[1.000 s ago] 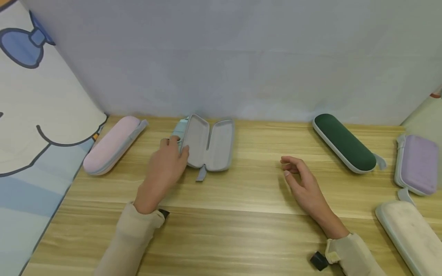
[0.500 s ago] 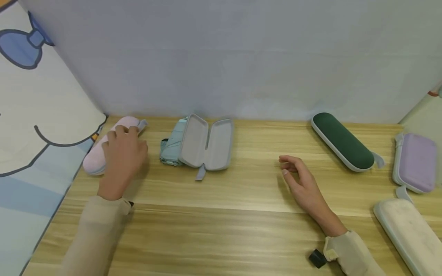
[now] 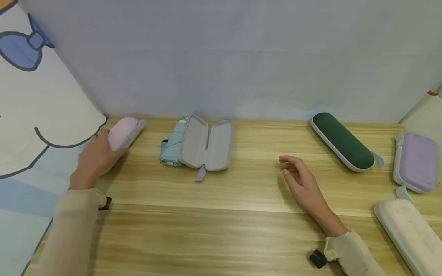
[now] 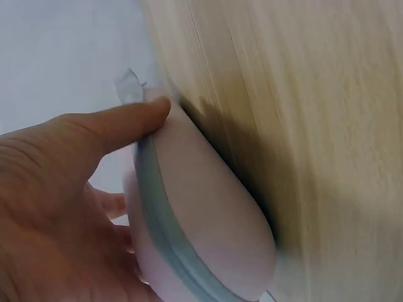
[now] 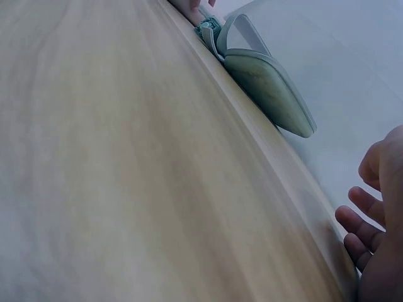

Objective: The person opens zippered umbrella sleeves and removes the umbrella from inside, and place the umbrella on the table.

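At the far left of the table, my left hand [image 3: 98,155] grips a pink zippered hard case [image 3: 122,132] by its near half. In the left wrist view the thumb presses along the grey zip band of the pink case [image 4: 208,207], while the other fingers wrap behind it, partly hidden. An opened case with grey lining [image 3: 218,149] lies right of it, against a folded teal fabric bundle [image 3: 174,145]. My right hand [image 3: 305,188] stays at the middle right with loosely bent fingers, holding nothing. Its fingers [image 5: 359,226] show at the right wrist view's edge.
On the right lie a dark green case [image 3: 342,142], a purple case [image 3: 418,163] and a cream case [image 3: 411,234], all closed. A grey cloth backdrop [image 3: 241,69] rises behind the wooden table [image 3: 214,237]. A printed cloth [image 3: 41,99] borders the left side.
My left hand has left the teal bundle beside the opened case, moved left, and now grips the pink case, which looks slightly turned. My right hand has stayed in place.
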`<action>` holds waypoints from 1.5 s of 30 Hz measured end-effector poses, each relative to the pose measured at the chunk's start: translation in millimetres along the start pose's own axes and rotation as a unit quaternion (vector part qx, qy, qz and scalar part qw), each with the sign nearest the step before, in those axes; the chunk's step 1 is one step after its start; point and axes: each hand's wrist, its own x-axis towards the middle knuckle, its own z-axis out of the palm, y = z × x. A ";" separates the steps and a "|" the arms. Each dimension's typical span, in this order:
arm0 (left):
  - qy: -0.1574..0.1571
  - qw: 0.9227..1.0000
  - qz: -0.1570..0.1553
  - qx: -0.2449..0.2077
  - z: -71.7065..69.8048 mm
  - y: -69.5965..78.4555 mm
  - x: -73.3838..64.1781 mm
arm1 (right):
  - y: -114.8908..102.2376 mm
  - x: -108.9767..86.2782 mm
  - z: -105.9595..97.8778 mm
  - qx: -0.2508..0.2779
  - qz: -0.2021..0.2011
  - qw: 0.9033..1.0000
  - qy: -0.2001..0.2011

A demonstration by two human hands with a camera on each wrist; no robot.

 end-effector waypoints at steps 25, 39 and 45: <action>0.035 0.998 0.045 -0.034 5.1 -9.8 -82.6 | -6.8 1.7 -15.9 -0.023 0.016 0.999 0.030; 0.058 0.988 0.131 -0.065 2.8 65.3 -157.9 | -6.6 1.7 -13.6 -0.011 -0.009 1.000 0.015; 0.071 0.979 0.183 -0.047 8.6 90.9 -168.6 | -18.0 0.1 -8.3 -0.011 -0.019 1.000 -0.007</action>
